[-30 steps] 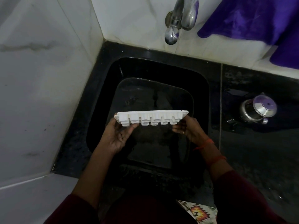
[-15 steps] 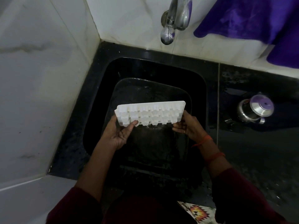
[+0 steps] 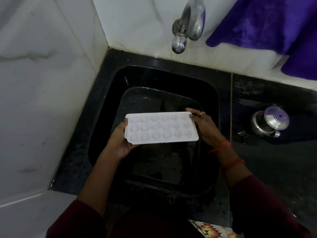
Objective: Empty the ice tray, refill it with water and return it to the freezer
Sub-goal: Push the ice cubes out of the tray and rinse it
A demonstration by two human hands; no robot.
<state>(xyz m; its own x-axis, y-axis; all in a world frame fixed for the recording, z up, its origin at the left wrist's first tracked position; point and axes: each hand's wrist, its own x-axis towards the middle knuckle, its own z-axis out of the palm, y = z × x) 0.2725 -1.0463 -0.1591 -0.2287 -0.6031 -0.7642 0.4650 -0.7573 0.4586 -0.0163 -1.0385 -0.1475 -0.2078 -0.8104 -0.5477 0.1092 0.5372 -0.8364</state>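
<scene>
A white plastic ice tray [image 3: 161, 127] hangs level over the black sink [image 3: 214, 93], its round cups facing up toward me. My left hand [image 3: 120, 140] grips its left short end, thumb along the edge. My right hand [image 3: 204, 127] grips the right short end, fingers curled over the far corner. Whether the cups hold ice or water I cannot tell. A steel tap [image 3: 187, 26] juts from the tiled wall above the sink's far side, with no water running.
A dark rectangular tub [image 3: 137, 95] sits inside the sink below the tray. White marble tiles [image 3: 42, 83] wall the left side. A steel lidded pot [image 3: 269, 122] stands on the black counter at right. A purple cloth [image 3: 274, 23] hangs at the top right.
The tray was held with its underside of cups toward me; both hands have turned it over, so its open cups now face up, and it sits slightly lower over the sink.
</scene>
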